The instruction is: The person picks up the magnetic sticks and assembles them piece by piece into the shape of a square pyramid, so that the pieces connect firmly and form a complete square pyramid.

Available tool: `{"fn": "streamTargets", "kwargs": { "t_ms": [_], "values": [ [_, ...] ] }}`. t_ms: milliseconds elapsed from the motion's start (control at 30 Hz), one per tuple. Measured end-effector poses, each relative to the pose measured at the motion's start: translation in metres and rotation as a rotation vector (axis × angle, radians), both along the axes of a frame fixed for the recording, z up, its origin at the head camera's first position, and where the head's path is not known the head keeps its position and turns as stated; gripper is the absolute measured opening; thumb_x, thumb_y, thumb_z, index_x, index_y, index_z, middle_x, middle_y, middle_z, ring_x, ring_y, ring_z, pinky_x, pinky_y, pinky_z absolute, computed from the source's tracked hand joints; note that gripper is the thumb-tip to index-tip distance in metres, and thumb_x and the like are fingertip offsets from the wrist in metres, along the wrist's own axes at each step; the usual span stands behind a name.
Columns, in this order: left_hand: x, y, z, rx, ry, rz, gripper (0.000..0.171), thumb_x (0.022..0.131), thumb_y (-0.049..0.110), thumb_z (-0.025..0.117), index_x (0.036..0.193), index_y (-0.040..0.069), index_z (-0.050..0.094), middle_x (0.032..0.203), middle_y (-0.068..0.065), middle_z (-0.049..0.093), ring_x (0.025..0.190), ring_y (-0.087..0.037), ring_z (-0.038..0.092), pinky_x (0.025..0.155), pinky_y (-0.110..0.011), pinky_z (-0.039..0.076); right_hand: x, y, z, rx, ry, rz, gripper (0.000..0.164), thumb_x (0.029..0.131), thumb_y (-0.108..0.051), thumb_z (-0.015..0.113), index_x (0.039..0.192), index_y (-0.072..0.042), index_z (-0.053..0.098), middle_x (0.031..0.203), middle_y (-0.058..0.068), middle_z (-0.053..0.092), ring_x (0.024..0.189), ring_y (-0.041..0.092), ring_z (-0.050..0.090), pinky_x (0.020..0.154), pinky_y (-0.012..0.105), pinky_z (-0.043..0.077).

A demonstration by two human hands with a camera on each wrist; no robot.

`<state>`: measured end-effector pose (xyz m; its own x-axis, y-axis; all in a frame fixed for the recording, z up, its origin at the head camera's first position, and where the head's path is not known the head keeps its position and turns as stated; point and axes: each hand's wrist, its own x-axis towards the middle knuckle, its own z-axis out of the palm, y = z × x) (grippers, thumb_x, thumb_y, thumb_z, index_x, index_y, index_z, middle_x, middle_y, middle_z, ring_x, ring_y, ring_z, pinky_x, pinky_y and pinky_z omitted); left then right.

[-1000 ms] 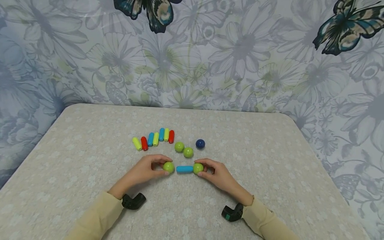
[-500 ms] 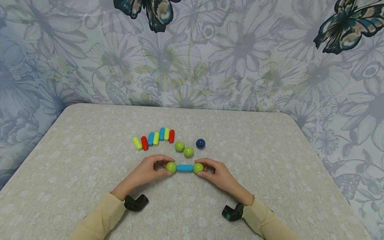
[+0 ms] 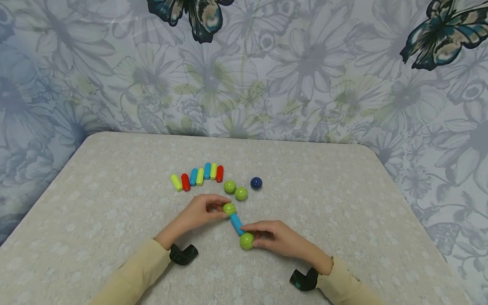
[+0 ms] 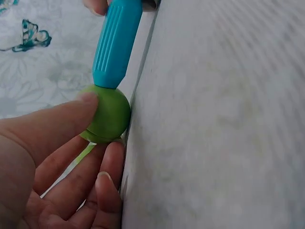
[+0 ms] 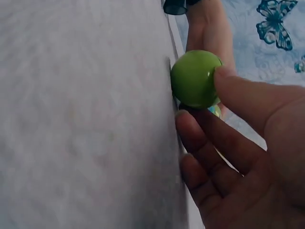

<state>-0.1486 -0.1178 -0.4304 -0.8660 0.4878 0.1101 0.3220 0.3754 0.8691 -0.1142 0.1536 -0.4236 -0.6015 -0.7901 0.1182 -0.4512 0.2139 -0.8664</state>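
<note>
A blue ribbed rod [image 3: 237, 223] links two green balls on the table, slanting down to the right in the head view. My left hand [image 3: 200, 212] pinches the upper green ball [image 3: 229, 208] between thumb and fingers. In the left wrist view the rod's tapered end meets that ball [image 4: 109, 114]. The lower green ball [image 3: 246, 241] is held by my right hand [image 3: 280, 239], thumb at its side and a forefinger reaching to the rod's lower end. From the right wrist this ball [image 5: 194, 78] hides the rod.
Beyond my hands lies an uneven row of yellow, blue and red rods, one of them a red rod [image 3: 185, 182]. Two loose green balls, a left one [image 3: 229, 187] and a right one [image 3: 241, 194], sit by a dark blue ball [image 3: 256, 183]. A patterned wall backs the table [image 3: 324, 182].
My left hand brought its green ball against the rod's free end. The joined piece then turned from level to slanting, its right end swinging toward me with my right hand.
</note>
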Motion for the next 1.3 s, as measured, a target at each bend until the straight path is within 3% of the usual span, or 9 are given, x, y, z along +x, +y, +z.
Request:
{"fn": "streamTargets", "kwargs": {
  "t_ms": [133, 200, 533, 700, 867, 1033, 1167, 1300],
  "values": [
    [-0.002, 0.008, 0.002, 0.015, -0.031, -0.057, 0.034, 0.084, 0.010, 0.072, 0.115, -0.002, 0.064, 0.103, -0.007, 0.066, 0.087, -0.019, 0.061, 0.072, -0.029, 0.050, 0.003, -0.005, 0.000, 0.012, 0.037, 0.059, 0.036, 0.095, -0.012, 0.054, 0.131, -0.004, 0.054, 0.116, 0.001, 0.061, 0.100, 0.012, 0.058, 0.081, 0.030, 0.048],
    [-0.005, 0.010, -0.002, 0.020, -0.036, -0.079, 0.035, 0.084, 0.012, 0.072, 0.115, -0.001, 0.064, 0.103, -0.006, 0.066, 0.087, -0.018, 0.061, 0.073, -0.028, 0.050, 0.000, -0.005, -0.008, 0.018, 0.071, 0.053, 0.036, 0.097, -0.016, 0.051, 0.132, -0.008, 0.055, 0.115, -0.003, 0.061, 0.098, 0.010, 0.058, 0.080, 0.027, 0.047],
    [-0.007, 0.016, -0.005, 0.039, -0.036, -0.098, 0.033, 0.085, 0.011, 0.071, 0.114, -0.001, 0.065, 0.101, -0.006, 0.066, 0.086, -0.017, 0.062, 0.073, -0.028, 0.051, 0.003, -0.014, -0.018, -0.032, 0.171, -0.144, 0.035, 0.092, -0.016, 0.061, 0.126, -0.006, 0.060, 0.110, 0.002, 0.059, 0.088, 0.014, 0.056, 0.069, 0.025, 0.047],
    [-0.010, 0.010, -0.007, 0.043, -0.037, -0.070, 0.032, 0.085, 0.014, 0.070, 0.114, 0.001, 0.065, 0.105, -0.006, 0.066, 0.089, -0.016, 0.062, 0.077, -0.029, 0.050, 0.007, -0.018, -0.012, -0.058, 0.169, -0.172, 0.034, 0.087, -0.005, 0.065, 0.120, 0.001, 0.062, 0.105, 0.009, 0.061, 0.081, 0.013, 0.054, 0.065, 0.024, 0.047],
    [-0.012, -0.015, 0.003, 0.048, -0.027, 0.026, 0.031, 0.087, 0.015, 0.068, 0.114, 0.000, 0.065, 0.107, -0.008, 0.065, 0.092, -0.018, 0.061, 0.080, -0.030, 0.049, 0.014, -0.021, 0.010, -0.065, 0.175, -0.159, 0.032, 0.085, 0.003, 0.065, 0.117, 0.007, 0.062, 0.103, 0.015, 0.061, 0.078, 0.014, 0.054, 0.065, 0.024, 0.048],
    [-0.017, -0.059, 0.018, 0.034, 0.024, 0.163, 0.034, 0.088, 0.013, 0.068, 0.119, 0.000, 0.062, 0.115, -0.014, 0.060, 0.102, -0.026, 0.056, 0.086, -0.042, 0.046, 0.017, -0.022, 0.019, -0.061, 0.172, -0.155, 0.032, 0.084, 0.004, 0.065, 0.116, 0.007, 0.062, 0.104, 0.016, 0.061, 0.078, 0.015, 0.054, 0.065, 0.025, 0.048],
    [-0.028, -0.093, 0.020, -0.085, 0.056, 0.266, 0.044, 0.088, 0.008, 0.067, 0.129, 0.002, 0.054, 0.132, -0.017, 0.048, 0.119, -0.035, 0.042, 0.093, -0.053, 0.038, 0.016, -0.021, 0.018, -0.056, 0.166, -0.161, 0.033, 0.084, 0.004, 0.065, 0.117, 0.007, 0.062, 0.103, 0.016, 0.061, 0.075, 0.016, 0.054, 0.063, 0.024, 0.048],
    [-0.036, -0.113, 0.016, -0.245, 0.061, 0.242, 0.048, 0.086, 0.000, 0.066, 0.131, 0.000, 0.050, 0.136, -0.023, 0.042, 0.125, -0.042, 0.035, 0.096, -0.057, 0.033, 0.013, -0.019, 0.006, -0.065, 0.174, -0.159, 0.033, 0.085, 0.003, 0.065, 0.117, 0.006, 0.062, 0.103, 0.014, 0.062, 0.074, 0.014, 0.053, 0.061, 0.025, 0.048]
  ]
}}
